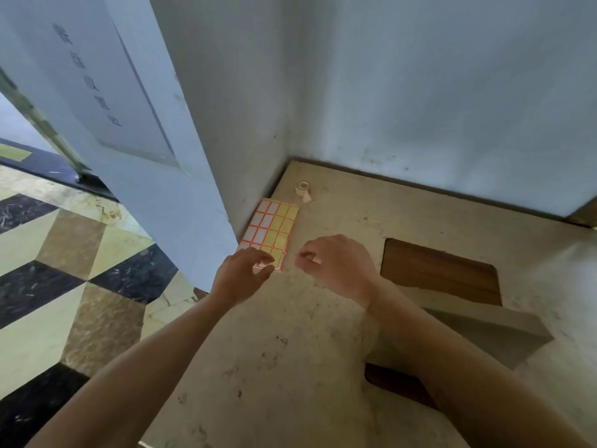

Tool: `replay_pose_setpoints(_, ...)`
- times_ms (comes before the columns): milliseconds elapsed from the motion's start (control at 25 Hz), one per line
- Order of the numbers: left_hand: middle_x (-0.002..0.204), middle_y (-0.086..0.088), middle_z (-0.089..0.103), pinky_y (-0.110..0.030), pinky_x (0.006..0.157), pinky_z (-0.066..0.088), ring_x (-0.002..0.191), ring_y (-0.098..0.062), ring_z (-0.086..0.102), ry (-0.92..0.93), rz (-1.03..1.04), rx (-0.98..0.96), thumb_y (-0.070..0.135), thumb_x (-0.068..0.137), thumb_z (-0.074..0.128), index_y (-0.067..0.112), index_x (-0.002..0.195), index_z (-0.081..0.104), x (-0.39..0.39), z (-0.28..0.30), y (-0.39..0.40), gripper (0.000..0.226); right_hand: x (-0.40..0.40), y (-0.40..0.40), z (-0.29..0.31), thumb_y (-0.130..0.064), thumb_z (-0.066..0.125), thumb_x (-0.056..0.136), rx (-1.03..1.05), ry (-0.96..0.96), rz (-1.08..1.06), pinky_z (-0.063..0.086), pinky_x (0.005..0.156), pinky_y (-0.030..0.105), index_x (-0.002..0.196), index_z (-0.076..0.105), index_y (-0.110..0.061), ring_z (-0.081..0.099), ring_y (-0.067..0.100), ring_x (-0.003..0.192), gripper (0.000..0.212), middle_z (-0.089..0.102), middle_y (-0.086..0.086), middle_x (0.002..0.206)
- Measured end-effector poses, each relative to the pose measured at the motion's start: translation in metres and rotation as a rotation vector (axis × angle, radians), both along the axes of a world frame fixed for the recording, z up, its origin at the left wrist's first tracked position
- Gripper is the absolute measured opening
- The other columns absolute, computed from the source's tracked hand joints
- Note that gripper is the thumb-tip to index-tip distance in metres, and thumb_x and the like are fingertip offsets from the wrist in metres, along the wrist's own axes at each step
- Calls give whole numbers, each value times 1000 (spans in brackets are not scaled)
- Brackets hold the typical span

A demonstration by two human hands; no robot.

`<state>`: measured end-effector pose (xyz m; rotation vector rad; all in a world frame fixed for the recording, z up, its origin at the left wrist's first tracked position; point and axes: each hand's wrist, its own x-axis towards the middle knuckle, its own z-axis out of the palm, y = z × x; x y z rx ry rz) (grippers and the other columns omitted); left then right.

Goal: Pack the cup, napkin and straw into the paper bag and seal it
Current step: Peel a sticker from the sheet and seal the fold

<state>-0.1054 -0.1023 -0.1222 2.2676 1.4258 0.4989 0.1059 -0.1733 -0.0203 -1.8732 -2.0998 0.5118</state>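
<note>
Here the left hand (248, 266) rests its fingertips on the near end of the label sheet (269, 232) by the wall, while the right hand (332, 258) pinches what looks like one small peeled sticker (316, 260). The paper bag (481, 331) lies flat on the counter (290, 367) under the right forearm. Such a sticker is likely feather-light, limp and tacky, best held by one edge.
</note>
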Motion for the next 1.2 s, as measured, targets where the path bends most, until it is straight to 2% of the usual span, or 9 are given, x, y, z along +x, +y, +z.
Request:
replay_pose_setpoints(80, 105, 12, 68, -32, 83, 49, 92, -7, 60, 66, 71, -46, 37, 89, 64, 30, 105, 69, -15, -12, 14, 19, -27, 21, -15, -35, 50, 91, -60, 21, -57, 55, 76, 38, 102, 72, -28, 65, 18, 90, 25, 72, -6, 101)
replay_pose_setpoints(200, 113, 8, 68, -36, 88, 51, 97, -10, 60, 128, 150, -119, 37, 90, 63, 30, 110, 68, -29, -28, 35, 22, -48, 48, -51, -26, 50, 91, -196, 95, -157, 52, 84, 37, 115, 68, -26, 62, 22, 106, 30, 69, -2, 116)
replay_pose_setpoints(360, 125, 2, 62, -43, 94, 49, 112, -18, 57, 194, 246, -213, 43, 91, 60, 27, 120, 64, -32, -49, 56, 34, -55, 68, -99, -25, 51, 89, -333, 145, -258, 50, 87, 35, 124, 59, -20, 58, 27, 111, 37, 63, 8, 123)
replay_pose_setpoints(440, 131, -1, 59, -44, 95, 49, 117, -21, 55, 168, 344, -284, 45, 90, 60, 24, 126, 61, -29, -59, 66, 41, -59, 76, -117, -27, 52, 89, -373, 196, -296, 48, 93, 41, 128, 53, -22, 55, 30, 114, 40, 57, 9, 127)
replay_pose_setpoints(680, 121, -4, 59, -45, 86, 52, 112, -23, 55, 171, 507, -287, 49, 87, 62, 21, 124, 62, -15, -78, 86, 46, -60, 86, -146, -26, 52, 92, -425, -19, -119, 45, 98, 48, 146, 31, -22, 39, 35, 128, 59, 27, 0, 155)
replay_pose_setpoints(800, 116, -1, 60, -42, 81, 55, 103, -19, 57, 147, 534, -267, 47, 83, 69, 23, 115, 66, -4, -83, 90, 41, -59, 87, -154, -29, 52, 93, -413, -149, -42, 45, 98, 48, 142, 38, -21, 37, 35, 129, 52, 28, -1, 155)
replay_pose_setpoints(880, 119, -1, 59, -44, 81, 56, 105, -20, 58, 118, 558, -310, 49, 80, 71, 22, 119, 63, 1, -85, 92, 48, -58, 86, -157, -30, 52, 92, -378, -196, -24, 46, 95, 46, 136, 45, -20, 39, 33, 126, 46, 35, -1, 151)
replay_pose_setpoints(1000, 123, -2, 57, -47, 87, 54, 110, -21, 55, 125, 584, -335, 55, 77, 71, 22, 125, 60, 5, -89, 93, 59, -55, 85, -159, -30, 52, 91, -339, -211, -14, 44, 92, 43, 133, 49, -19, 40, 33, 124, 43, 40, -1, 147)
replay_pose_setpoints(1200, 123, -1, 55, -47, 97, 42, 115, -23, 48, 187, 576, -250, 56, 79, 68, 25, 124, 60, 12, -91, 87, 56, -52, 82, -162, -30, 50, 93, -343, -198, -4, 45, 96, 45, 137, 47, -21, 37, 32, 128, 45, 37, -3, 151)
